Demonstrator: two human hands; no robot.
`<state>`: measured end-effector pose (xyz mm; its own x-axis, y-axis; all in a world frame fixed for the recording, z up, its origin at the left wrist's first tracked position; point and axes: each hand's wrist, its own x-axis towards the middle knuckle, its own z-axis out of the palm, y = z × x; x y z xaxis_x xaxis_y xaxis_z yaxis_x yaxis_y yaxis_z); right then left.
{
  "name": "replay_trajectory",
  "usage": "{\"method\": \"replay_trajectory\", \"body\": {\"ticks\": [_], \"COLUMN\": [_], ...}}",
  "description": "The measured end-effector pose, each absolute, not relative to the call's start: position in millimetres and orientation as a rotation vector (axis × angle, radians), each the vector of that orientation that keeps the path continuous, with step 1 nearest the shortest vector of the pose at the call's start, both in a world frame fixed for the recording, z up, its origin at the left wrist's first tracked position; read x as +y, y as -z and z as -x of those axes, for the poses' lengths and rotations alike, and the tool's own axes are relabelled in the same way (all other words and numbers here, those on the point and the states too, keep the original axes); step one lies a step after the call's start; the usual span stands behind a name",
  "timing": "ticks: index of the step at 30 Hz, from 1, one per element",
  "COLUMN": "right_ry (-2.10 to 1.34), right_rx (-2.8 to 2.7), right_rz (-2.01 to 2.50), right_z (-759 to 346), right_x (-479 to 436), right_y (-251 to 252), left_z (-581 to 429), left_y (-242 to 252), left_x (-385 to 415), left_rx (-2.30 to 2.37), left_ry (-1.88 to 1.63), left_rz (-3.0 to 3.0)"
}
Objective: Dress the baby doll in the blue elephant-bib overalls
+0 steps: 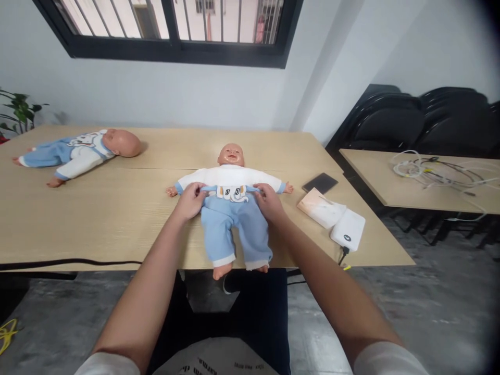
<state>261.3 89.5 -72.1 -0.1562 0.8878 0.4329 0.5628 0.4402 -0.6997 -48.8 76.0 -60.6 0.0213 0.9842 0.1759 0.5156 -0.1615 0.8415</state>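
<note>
A baby doll (231,154) lies on its back on the table in front of me, feet toward me and arms spread. It wears a white long-sleeved top (195,176) with blue cuffs and light blue overalls (221,224) with an elephant face on the bib. At the bib's left side, my left hand (191,200) pinches a blue overall strap (210,188). My right hand (269,202) is closed on the other blue strap (252,189) at the right side. Both straps are stretched outward from the bib, below the doll's arms.
A second doll (84,151), dressed alike, lies at the far left. On the right are a dark phone (320,183), a tissue pack (321,207) and a white power bank (348,229) with a cable. Cables (433,172) lie on another table, near stacked black chairs (390,122).
</note>
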Motion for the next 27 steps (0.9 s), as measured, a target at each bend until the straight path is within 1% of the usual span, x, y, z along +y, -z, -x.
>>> {"method": "replay_trajectory", "body": {"ticks": [3, 7, 11, 15, 17, 21, 22, 24, 27], "right_ry": [-0.444, -0.521, -0.578, -0.596, -0.508, -0.015, 0.052, 0.025, -0.149], "right_rx": [-1.778, -1.761, -1.737, -1.929, -2.108, -2.421, -2.458, -2.501, -2.509], "right_rz": [1.417, 1.598, 1.58, 1.497, 1.502, 1.439, 1.417, 1.448, 1.649], "right_z": [-255, -242, -240, -252, -258, -262, -261, -259, -255], "right_x": [104, 119, 118, 112, 112, 123, 127, 134, 144], "right_y": [73, 75, 78, 61, 47, 32, 32, 35, 37], "left_z": [40, 30, 29, 38, 44, 49, 49, 48, 47], "left_y": [69, 84, 94, 82, 69, 45, 43, 46, 57], "left_x": [94, 109, 111, 106, 105, 114, 118, 129, 143], "left_rx": [1.623, 1.645, 1.611, 1.473, 1.48, 1.703, 1.736, 1.749, 1.713], "left_ry": [-1.252, -1.21, -1.243, -1.174, -1.069, -1.023, -1.016, -0.948, -0.835], "left_rz": [-1.751, -1.685, -1.583, -1.567, -1.646, -2.055, -2.13, -2.144, -2.005]}}
